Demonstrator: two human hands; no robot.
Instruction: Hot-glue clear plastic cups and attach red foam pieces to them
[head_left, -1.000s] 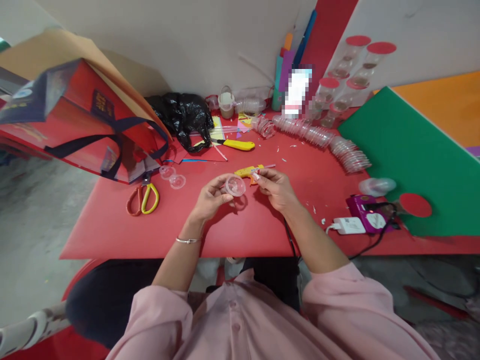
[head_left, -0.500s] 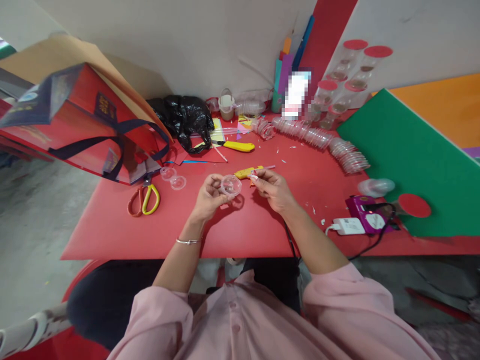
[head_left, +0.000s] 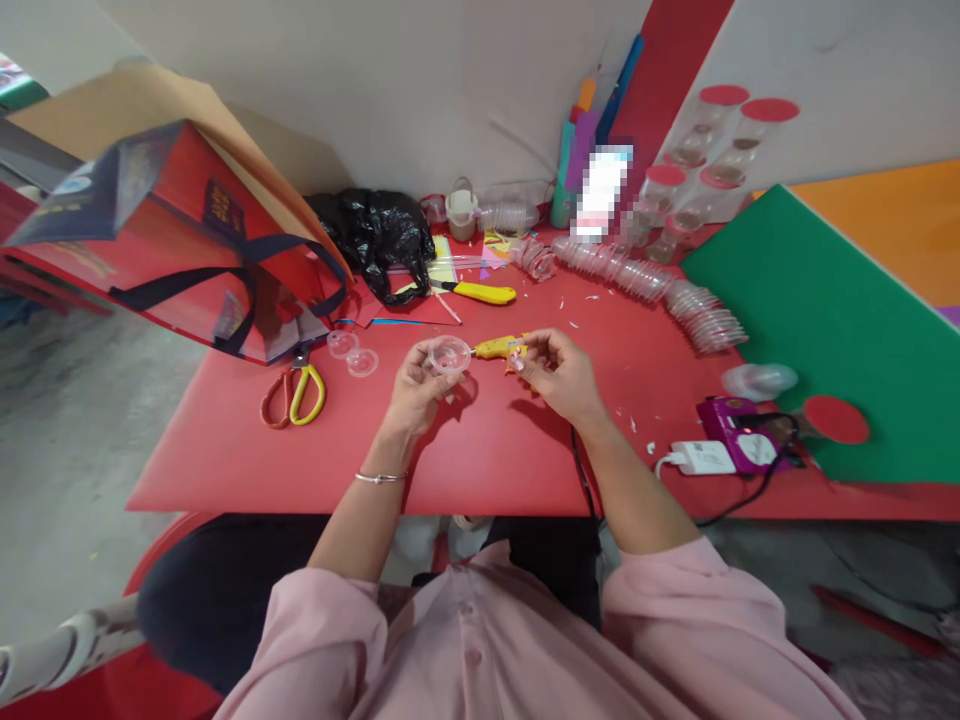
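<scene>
A round, shallow cup of clear plastic with a raised rim (head_left: 450,355) is held above the middle of the smooth red tabletop (head_left: 480,460). It is grasped at its left side by the fingers and thumb of the left hand (head_left: 418,387). The metal nozzle of a yellow, pistol-shaped plastic glue gun (head_left: 493,347) is pointed at the cup's right side; whether the two are in contact cannot be determined. The glue gun's rear is partly covered by the right hand (head_left: 564,382), whose thumb and fingertips are drawn together. Whether anything is pinched there cannot be told.

Toward the tabletop's left edge, two joined clear plastic discs (head_left: 352,353) and scissors with one red and one yellow looped handle (head_left: 301,368) are noted; the blades are partly concealed under a glossy red carrier bag with dark fabric straps (head_left: 184,240), itself cut off at the frame's left. A crumpled black plastic bag (head_left: 375,240) is found at the far edge; its contents are hidden. A curved row of ribbed, nested clear plastic cups (head_left: 622,270) is extended toward a flat green board (head_left: 825,340) at the right. An upright lit screen (head_left: 602,193) is obscured by pixelation.
</scene>
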